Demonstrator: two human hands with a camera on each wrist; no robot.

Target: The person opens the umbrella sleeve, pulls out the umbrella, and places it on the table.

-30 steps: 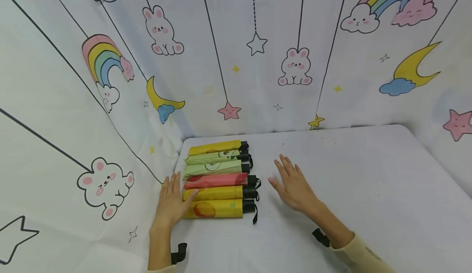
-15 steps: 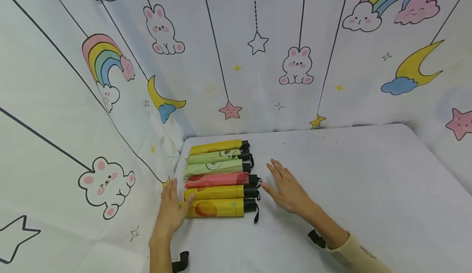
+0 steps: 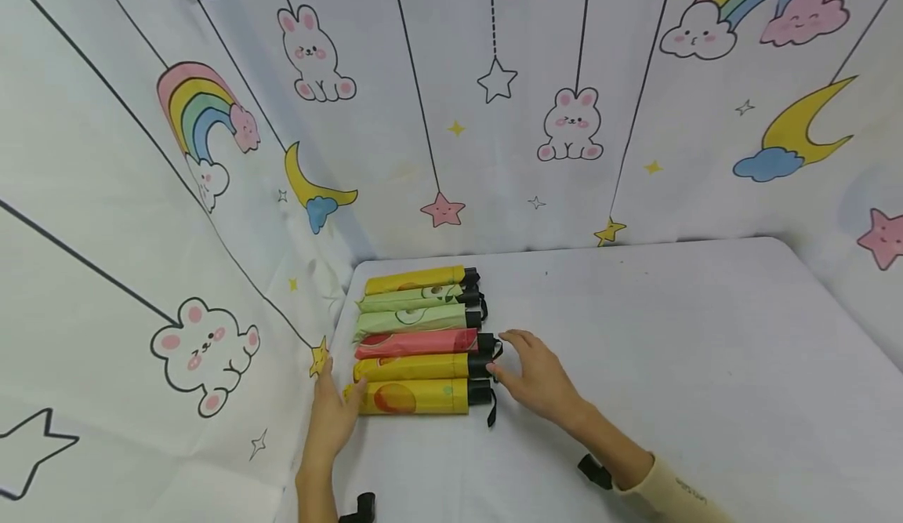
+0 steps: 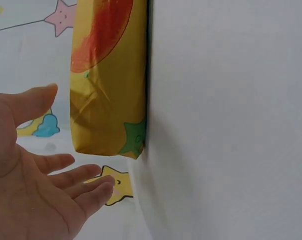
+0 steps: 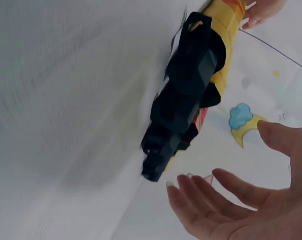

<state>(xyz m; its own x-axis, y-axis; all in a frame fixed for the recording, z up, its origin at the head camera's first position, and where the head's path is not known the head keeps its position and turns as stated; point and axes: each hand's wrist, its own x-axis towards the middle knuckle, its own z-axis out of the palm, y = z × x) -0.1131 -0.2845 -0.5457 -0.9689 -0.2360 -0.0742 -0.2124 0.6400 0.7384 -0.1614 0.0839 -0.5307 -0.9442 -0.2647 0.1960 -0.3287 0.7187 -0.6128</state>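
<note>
Several folded umbrellas lie side by side on the white table's left part, black handles to the right. Nearest is a yellow umbrella with a mango print (image 3: 397,397), then another yellow umbrella (image 3: 416,367), a red umbrella (image 3: 419,343) and two green umbrellas. My left hand (image 3: 333,421) is at the left ends of the near ones; in the left wrist view its fingers are spread, apart from the yellow umbrella (image 4: 108,95). My right hand (image 3: 539,378) is beside the handles, thumb near the second yellow umbrella's handle. In the right wrist view its bent fingers grip nothing, near the black handles (image 5: 183,95).
A further yellow umbrella (image 3: 416,280) is at the row's far end. A white cloth wall printed with bunnies (image 3: 570,125), stars and rainbows stands behind and left of the table (image 3: 670,350). Black wrist mounts (image 3: 595,472) sit on both forearms.
My right hand has moved left and toward me, close to the handles, its fingers bending more. The left hand has drawn back slightly toward me. The umbrellas stay where they were.
</note>
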